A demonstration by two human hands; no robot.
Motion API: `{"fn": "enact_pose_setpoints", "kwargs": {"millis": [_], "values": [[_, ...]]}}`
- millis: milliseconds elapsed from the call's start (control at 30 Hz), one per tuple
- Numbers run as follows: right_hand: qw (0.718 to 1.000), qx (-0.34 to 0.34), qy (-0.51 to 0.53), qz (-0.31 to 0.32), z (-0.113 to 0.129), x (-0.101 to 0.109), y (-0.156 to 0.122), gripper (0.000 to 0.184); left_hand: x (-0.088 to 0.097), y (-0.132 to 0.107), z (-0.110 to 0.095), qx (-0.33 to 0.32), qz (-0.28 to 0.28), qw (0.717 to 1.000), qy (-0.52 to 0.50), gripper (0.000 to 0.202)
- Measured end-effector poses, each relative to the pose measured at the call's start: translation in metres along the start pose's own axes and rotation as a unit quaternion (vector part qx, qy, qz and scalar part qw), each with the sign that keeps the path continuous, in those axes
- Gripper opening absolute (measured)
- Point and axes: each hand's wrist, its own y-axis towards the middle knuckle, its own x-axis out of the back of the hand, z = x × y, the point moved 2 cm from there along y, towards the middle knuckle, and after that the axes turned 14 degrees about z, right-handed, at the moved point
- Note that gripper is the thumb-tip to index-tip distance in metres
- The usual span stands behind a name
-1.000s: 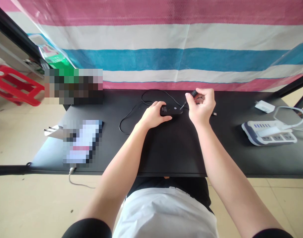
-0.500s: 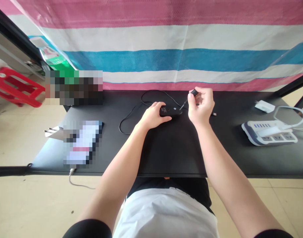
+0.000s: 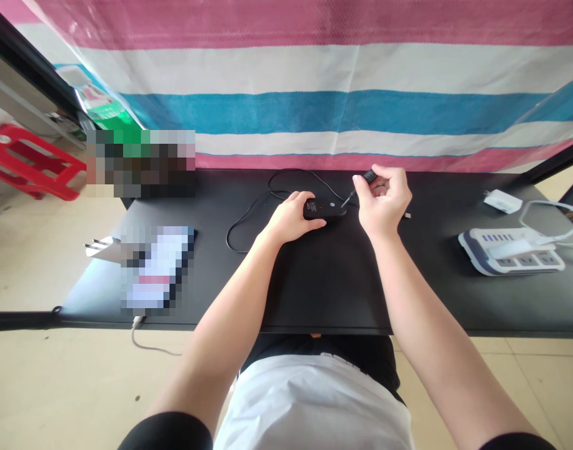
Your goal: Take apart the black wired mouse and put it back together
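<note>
A black wired computer mouse lies on the black table, its underside with a printed label facing up. My left hand is closed around one end of it, thumb on the near side and fingers on the far side. In my right hand is a small screwdriver with a black handle, tilted, pinched between thumb and fingers. Its shaft slants down to the mouse's right end; whether the tip sits in a screw is too small to tell. The thin black cable loops behind the mouse, and a USB plug shows beside my right wrist.
A white power strip and a white charger are at the right. On the left lie a phone with blurred screen and another plug adapter. A green-labelled bottle stands at the back left; a striped sheet hangs behind.
My right hand has shifted very slightly right and turned a little with the screwdriver. My left hand and the mouse stay in place; the whole view has moved a trifle.
</note>
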Motion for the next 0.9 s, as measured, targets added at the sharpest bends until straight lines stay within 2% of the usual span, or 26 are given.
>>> {"fn": "enact_pose_setpoints", "kwargs": {"millis": [433, 900], "values": [[1.0, 0.007, 0.008, -0.003, -0.0004, 0.0033, 0.0014, 0.035, 0.0, -0.0009, -0.001, 0.001, -0.002, 1.0, 0.001, 0.062], [0.999, 0.025, 0.032, 0.036, 0.0078, 0.0018, -0.0017, 0.028, -0.0008, 0.0007, 0.0017, 0.002, -0.004, 1.0, 0.002, 0.062]]}}
